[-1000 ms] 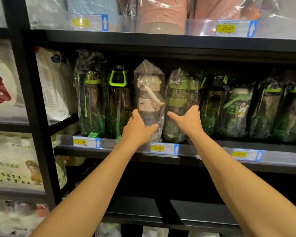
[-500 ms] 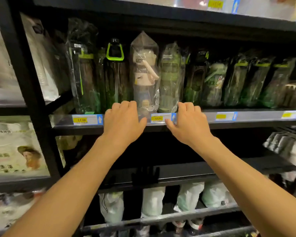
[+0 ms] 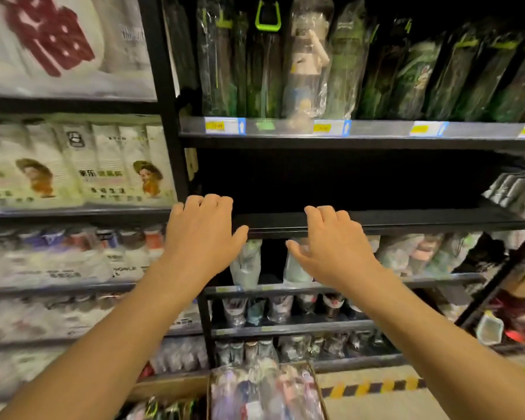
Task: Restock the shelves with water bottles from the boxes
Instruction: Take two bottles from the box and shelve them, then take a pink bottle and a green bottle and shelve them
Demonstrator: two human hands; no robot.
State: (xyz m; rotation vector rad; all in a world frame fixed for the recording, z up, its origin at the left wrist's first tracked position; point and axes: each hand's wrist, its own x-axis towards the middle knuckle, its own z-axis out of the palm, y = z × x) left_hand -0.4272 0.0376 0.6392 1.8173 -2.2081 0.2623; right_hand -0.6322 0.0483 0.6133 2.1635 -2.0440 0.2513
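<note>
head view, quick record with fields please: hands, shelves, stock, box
left hand: loosely curled, holds nothing, at the front edge of the black shelf
right hand: loosely curled, holds nothing, at the same edge
black shelf: nothing seen on it
shelf above: wrapped green water bottles standing in a row, one cream bottle among them
price tags: on the upper shelf's front rail, too blurred to read
box: on the floor below, holding plastic-wrapped goods, blurred
</note>
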